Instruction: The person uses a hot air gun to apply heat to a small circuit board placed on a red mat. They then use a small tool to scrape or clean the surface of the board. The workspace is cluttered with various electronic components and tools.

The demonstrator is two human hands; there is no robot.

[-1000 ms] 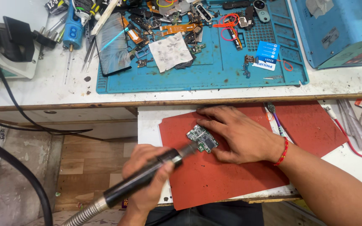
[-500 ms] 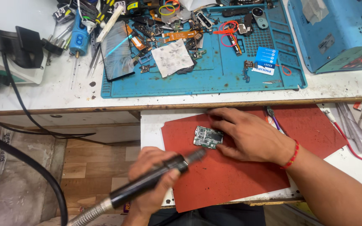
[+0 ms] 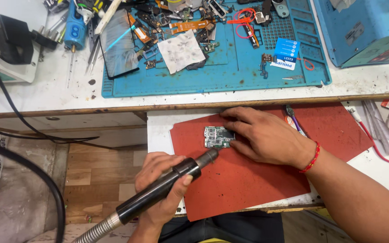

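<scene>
Two hands in frame, both on the red mat [image 3: 248, 180]. Left hand [image 3: 163, 189] is wrapped tight around a black pen-style tool [image 3: 167, 186], fingers curled over the barrel, thumb on top; the tool runs from 7 o'clock up toward 1 o'clock, its metal hose [image 3: 96, 229] leaving at the lower left. The tool tip sits at the lower right corner of a small green circuit board [image 3: 218, 136]; whether it actually touches, I cannot tell. Right hand [image 3: 266, 137] lies flat on the mat at 3 o'clock of the board, fingers spread apart, not gripping anything; fingertips [image 3: 232, 136] press against the board's right edge, and the index finger reaches over the mat just above it at 12 o'clock. A red string bracelet [image 3: 310, 158] is on that wrist. The board lies flat on the mat's upper left area, just below the edge of the white bench [image 3: 383, 81]. At 12 o'clock, well apart from the board, a blue work mat [image 3: 212, 83] carries loose parts: a dark phone screen [image 3: 118, 42], a white wipe [image 3: 181, 50], orange flex cables [image 3: 190, 24], a small blue packet [image 3: 284, 51]. A blue driver [image 3: 75, 29] lies at 11 o'clock, just beside the blue mat. Black cables [image 3: 19, 121] trail off the bench at 9 o'clock. A blue box [image 3: 361, 27] stands at 1 o'clock.
</scene>
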